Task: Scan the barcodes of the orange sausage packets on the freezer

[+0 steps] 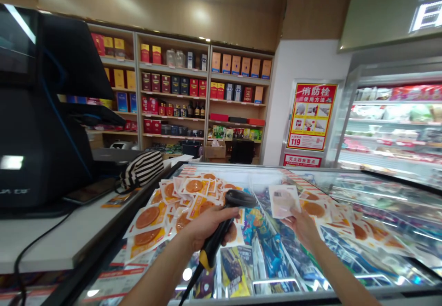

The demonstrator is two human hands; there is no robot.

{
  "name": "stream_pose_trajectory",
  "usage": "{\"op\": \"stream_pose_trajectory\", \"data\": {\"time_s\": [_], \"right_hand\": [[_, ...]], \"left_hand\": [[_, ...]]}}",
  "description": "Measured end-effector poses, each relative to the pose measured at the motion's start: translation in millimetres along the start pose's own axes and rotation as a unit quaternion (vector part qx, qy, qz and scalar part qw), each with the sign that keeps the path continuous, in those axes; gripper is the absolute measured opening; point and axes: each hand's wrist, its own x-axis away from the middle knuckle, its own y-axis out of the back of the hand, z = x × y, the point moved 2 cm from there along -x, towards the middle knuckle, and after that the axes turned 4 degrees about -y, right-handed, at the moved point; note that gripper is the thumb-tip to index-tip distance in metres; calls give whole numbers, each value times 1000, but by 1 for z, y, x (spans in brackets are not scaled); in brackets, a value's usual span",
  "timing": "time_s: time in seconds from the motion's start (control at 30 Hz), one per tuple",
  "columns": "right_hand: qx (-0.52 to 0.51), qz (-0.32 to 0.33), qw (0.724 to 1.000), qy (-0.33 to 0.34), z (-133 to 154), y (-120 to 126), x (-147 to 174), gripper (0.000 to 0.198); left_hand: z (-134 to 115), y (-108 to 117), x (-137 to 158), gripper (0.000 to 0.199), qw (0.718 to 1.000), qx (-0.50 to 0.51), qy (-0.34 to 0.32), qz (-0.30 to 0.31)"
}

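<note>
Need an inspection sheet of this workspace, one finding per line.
Surface: glass freezer top, bagged goods visible beneath.
Handled things: scanner; held packet; packet piles on the left and right of the glass.
Clutter: striped pouch on the left counter.
Hands: left hand grips the scanner handle; right hand holds one packet near its corner.
Cables: scanner cord below its handle; black cable over the counter's edge.
Surroundings: stocked shelving, black terminal, red poster.
</note>
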Motion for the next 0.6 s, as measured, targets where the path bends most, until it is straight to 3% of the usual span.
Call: {"op": "stream_pose_trajectory", "data": {"time_s": [0.17,0.33,0.6], "right_hand": [[18,11,1000,21,-3,-14,-2,40],[-2,-2,1000,22,-4,-11,-5,48],[-6,-17,1000,25,-7,-4,-11,44]], "left_hand": [[-5,0,1,32,1000,4,0,-11],[-7,-5,-3,31,1000,20,-4,0],[-10,-3,-4,32,1000,11,-4,-1]]}}
